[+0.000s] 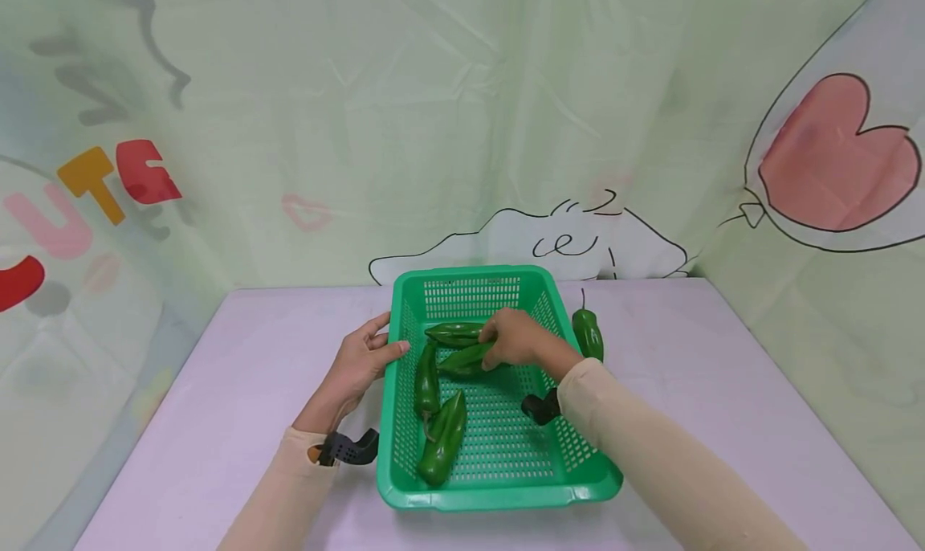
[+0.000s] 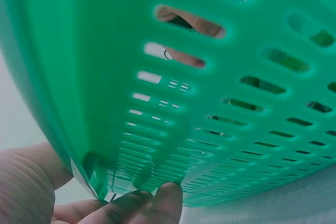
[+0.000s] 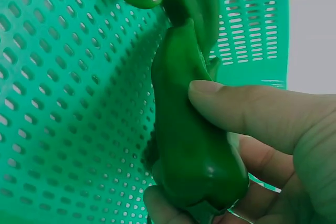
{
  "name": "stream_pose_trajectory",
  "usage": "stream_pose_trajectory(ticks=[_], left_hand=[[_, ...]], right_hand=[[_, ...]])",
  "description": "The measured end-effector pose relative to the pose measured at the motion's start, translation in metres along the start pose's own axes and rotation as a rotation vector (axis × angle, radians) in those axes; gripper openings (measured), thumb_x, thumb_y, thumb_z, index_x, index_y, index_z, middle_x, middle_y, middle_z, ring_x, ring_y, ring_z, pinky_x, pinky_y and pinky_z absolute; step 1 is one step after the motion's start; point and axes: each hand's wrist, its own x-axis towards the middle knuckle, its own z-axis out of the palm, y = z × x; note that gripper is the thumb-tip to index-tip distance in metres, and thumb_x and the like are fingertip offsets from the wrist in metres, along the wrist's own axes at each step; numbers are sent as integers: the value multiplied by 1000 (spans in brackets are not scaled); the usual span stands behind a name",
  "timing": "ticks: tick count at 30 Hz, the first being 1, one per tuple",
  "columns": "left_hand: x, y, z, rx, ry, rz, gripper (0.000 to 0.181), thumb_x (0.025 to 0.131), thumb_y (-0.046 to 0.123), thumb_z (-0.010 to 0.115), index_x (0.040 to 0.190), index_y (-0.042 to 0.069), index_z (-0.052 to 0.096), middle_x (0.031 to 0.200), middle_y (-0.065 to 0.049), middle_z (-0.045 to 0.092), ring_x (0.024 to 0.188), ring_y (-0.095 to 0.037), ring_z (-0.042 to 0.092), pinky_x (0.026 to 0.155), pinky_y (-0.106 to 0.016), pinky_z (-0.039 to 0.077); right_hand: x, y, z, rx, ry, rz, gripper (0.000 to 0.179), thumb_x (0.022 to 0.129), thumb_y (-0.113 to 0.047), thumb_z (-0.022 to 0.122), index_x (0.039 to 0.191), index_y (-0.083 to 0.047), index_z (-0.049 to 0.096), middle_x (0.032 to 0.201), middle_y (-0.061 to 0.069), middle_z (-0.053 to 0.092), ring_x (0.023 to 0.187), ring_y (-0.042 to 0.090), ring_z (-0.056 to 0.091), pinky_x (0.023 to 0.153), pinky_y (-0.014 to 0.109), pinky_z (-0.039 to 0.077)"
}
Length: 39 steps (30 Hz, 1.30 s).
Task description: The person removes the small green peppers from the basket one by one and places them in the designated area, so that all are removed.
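Observation:
A green plastic basket point(image 1: 502, 446) with slotted walls stands on the table. My left hand point(image 1: 364, 357) grips its left rim, thumb over the edge and fingers against the outer wall, as the left wrist view shows from outside. Inside the basket, my right hand point(image 1: 519, 338) holds a long green pepper point(image 3: 191, 135) near its stem end, the thumb on its upper side. In the head view its tip points left. Around it in the basket lie other green peppers: one behind point(image 1: 451, 334), one along the left wall point(image 1: 426, 382), one near the front left point(image 1: 442, 442).
Another green pepper point(image 1: 588, 334) lies on the pale table point(image 1: 694, 374) just right of the basket. A printed curtain point(image 1: 433, 133) hangs around the back and sides. Each wrist carries a black camera mount, such as the left one point(image 1: 350, 448).

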Motion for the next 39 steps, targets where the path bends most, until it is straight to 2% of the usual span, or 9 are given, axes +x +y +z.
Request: stream_pose_trajectory(ticks=[11,16,23,34,39], left_hand=[[-1,3,0,-5,10,-16,73,100,10,71,163,7,35,142,-25,62,102,-27,76,86,-38,63],[-1,3,0,-8,10,-21,73,100,10,71,163,7,35,142,-24,62,101,-25,76,86,-37,63],[0,2,1,-6,5,-16,72,100,10,70,163,8,35,142,-24,62,102,-23,75,86,-36,63],[-2,1,1,-7,2,-6,71,101,9,69,163,7,34,143,-25,61,101,-23,76,85,-35,63],[-2,0,0,-9,-4,-6,72,101,10,69,163,8,34,143,-24,61,101,-23,76,85,-35,63]], right_hand=[[-13,0,-15,92,33,2,43,88,-12,83,128,2,72,134,18,68,126,38,62,100,49,57],[-21,4,-22,121,48,-14,45,89,-11,82,129,3,70,136,20,67,128,40,60,100,50,56],[-31,11,-32,182,83,9,46,90,-12,81,132,3,69,138,21,65,131,41,58,104,52,54],[-46,21,-51,183,154,44,46,93,-17,78,134,2,68,135,21,66,123,37,61,102,52,54],[-54,27,-58,198,185,54,49,94,-21,78,136,3,66,137,21,65,126,38,59,102,53,54]])
